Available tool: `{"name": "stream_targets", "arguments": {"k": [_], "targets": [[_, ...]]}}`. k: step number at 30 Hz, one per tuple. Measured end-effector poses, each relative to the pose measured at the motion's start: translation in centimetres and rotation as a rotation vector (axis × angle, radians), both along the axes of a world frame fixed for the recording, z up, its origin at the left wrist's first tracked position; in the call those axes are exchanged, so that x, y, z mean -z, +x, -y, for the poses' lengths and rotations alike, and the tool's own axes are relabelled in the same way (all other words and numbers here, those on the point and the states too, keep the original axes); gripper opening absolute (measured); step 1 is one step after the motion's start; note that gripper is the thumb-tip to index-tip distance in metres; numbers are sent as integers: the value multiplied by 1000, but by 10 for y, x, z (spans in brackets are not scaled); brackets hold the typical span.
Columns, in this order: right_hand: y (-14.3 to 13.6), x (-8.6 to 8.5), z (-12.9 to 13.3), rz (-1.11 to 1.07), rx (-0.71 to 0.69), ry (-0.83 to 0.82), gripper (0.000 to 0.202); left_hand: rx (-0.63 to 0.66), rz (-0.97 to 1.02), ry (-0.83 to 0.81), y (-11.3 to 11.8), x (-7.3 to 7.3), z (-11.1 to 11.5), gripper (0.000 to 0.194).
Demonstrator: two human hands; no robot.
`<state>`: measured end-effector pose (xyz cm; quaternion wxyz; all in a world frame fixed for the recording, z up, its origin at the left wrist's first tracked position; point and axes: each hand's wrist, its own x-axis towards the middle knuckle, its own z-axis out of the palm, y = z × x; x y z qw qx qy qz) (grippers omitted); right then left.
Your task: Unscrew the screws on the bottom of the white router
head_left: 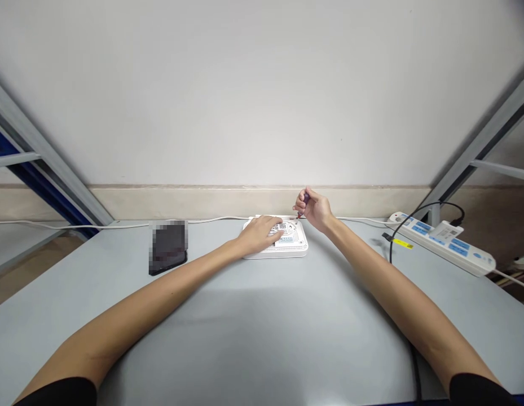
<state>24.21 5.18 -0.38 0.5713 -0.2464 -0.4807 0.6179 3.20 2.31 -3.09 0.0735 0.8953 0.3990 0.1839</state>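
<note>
A white router-like box (pixel 287 248) with vent holes and printed labels lies flat near the back edge of the table. Across its left part rests my left hand (pixel 262 233), fingers stretched out and pressing on the surface. My right hand (pixel 317 207) is closed around the handle of a small screwdriver (pixel 305 199), dark with a reddish lower end. The screwdriver is tilted, its tip pointing down at the box's far right corner. Whether the tip touches the box is too small to tell.
A dark tablet-like object (pixel 169 246), partly pixelated, lies to the left. On the right stands a white power strip (pixel 448 242) with a plugged-in adapter (pixel 445 232). A black cable (pixel 397 228) with a yellow tag (pixel 402 243) runs beside it. A white cable (pixel 219 218) follows the wall.
</note>
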Motion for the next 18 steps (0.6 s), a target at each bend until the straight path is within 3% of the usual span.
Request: {"name": "stream_targets", "arguments": {"k": [18], "targets": [[-4,-2,9,65,22,84,26,-3,-7,16,0,-2,1,42]]}}
